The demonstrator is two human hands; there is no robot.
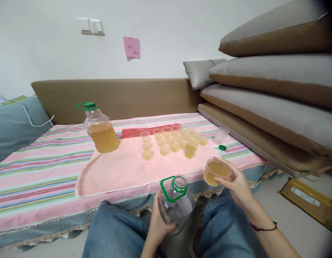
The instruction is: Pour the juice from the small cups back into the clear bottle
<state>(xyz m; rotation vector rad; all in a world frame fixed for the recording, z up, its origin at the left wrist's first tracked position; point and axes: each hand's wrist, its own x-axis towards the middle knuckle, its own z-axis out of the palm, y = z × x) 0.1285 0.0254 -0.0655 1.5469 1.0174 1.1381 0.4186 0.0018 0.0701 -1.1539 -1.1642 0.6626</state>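
Observation:
Between my knees, my left hand [158, 220] grips a clear plastic jug [178, 206] with an uncapped mouth and a green carry handle. Whether liquid lies low in that jug I cannot tell. To its right, my right hand [234, 181] holds a clear plastic cup [217, 172] of yellowish liquid, slightly tilted, apart from the jug. Several similar cups [174, 145] with yellowish liquid stand in rows on a pink towel [114, 172]. A green cap [222, 147] lies near a stack of clear cups [221, 135] at the right.
A green-capped jug [103, 134], partly full of amber liquid, stands at the left. Red plastic packaging [133, 132] lies behind the cups. Large cushions [273, 93] are piled on the right; a yellow-edged parcel [308, 200] is on the floor.

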